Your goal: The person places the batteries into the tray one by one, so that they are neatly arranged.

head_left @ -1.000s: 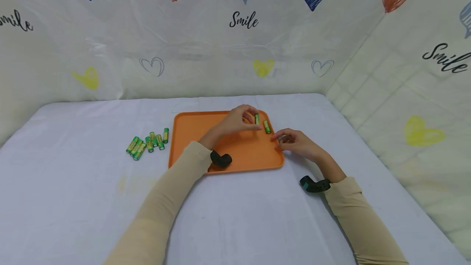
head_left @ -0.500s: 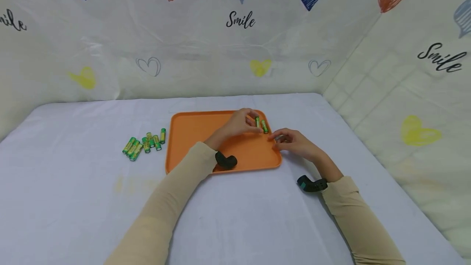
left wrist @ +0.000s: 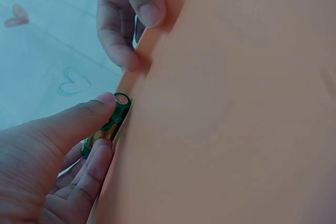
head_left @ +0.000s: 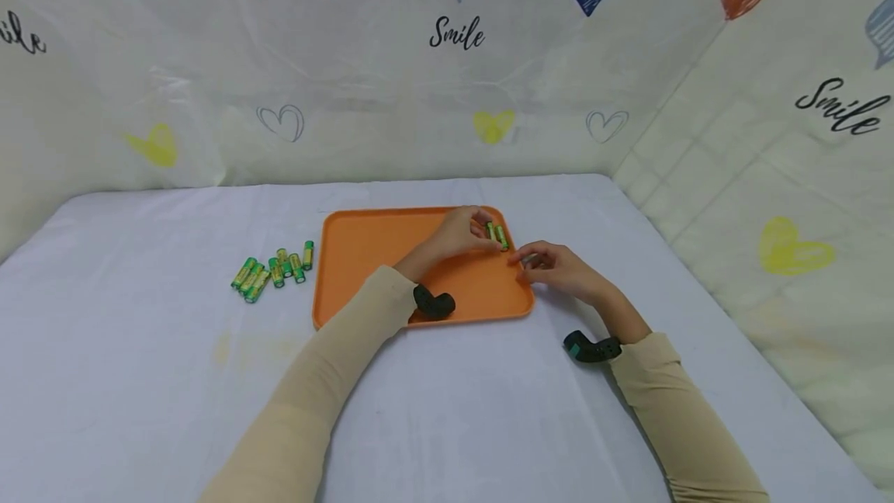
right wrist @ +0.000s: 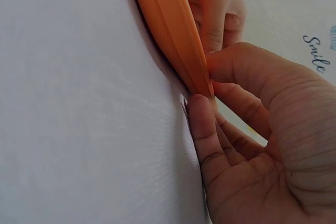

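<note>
Over the far right corner of the orange tray [head_left: 391, 254], my left hand [head_left: 455, 233] pinches a green and gold battery [left wrist: 119, 109] between thumb and fingers, seen in the left wrist view. The head view shows a second battery [head_left: 502, 237] lying beside it, close to the tray's right rim. My right hand [head_left: 562, 270] grips that right rim, with thumb and fingers on either side of the edge in the right wrist view.
Several more green and gold batteries [head_left: 256, 284] lie loosely grouped on the white cloth [head_left: 174, 379] left of the tray. A wall sheet [head_left: 377, 84] printed with hearts and words rises behind the table.
My left hand has shifted slightly right and nearer, bringing its battery close beside the other one. The right hand stays at the tray's rim.
</note>
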`<action>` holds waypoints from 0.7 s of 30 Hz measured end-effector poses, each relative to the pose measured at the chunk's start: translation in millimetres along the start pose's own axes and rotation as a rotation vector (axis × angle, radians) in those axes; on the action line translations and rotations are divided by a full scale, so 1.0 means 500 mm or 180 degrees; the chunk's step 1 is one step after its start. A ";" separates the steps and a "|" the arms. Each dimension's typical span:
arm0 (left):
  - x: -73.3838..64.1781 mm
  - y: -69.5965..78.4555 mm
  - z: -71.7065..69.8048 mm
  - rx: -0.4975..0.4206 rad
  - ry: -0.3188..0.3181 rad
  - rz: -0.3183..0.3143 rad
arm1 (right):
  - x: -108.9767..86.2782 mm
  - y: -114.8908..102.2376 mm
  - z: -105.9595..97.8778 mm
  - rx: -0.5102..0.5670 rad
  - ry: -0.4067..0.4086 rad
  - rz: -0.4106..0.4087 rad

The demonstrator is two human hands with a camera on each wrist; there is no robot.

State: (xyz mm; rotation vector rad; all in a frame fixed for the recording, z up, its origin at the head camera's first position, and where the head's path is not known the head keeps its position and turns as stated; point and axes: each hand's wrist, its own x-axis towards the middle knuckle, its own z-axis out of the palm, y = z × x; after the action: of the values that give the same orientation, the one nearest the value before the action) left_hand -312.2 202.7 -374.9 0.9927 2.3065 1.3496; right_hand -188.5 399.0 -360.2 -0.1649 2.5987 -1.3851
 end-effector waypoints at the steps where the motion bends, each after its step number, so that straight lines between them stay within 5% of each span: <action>1: -0.001 0.001 0.000 -0.0010 -0.0018 0.0006 | 0.000 -0.001 0.000 0.0001 0.0000 0.0011; 21: -0.009 0.007 -0.004 -0.0023 -0.0245 0.0096 | -0.003 -0.001 0.000 -0.0033 -0.0010 -0.0017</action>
State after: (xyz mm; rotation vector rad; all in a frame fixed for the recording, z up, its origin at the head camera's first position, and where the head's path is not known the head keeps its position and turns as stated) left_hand -308.7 199.6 -371.3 1.0623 2.2374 1.3068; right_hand -187.1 398.8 -359.7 -0.1754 2.6053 -1.3722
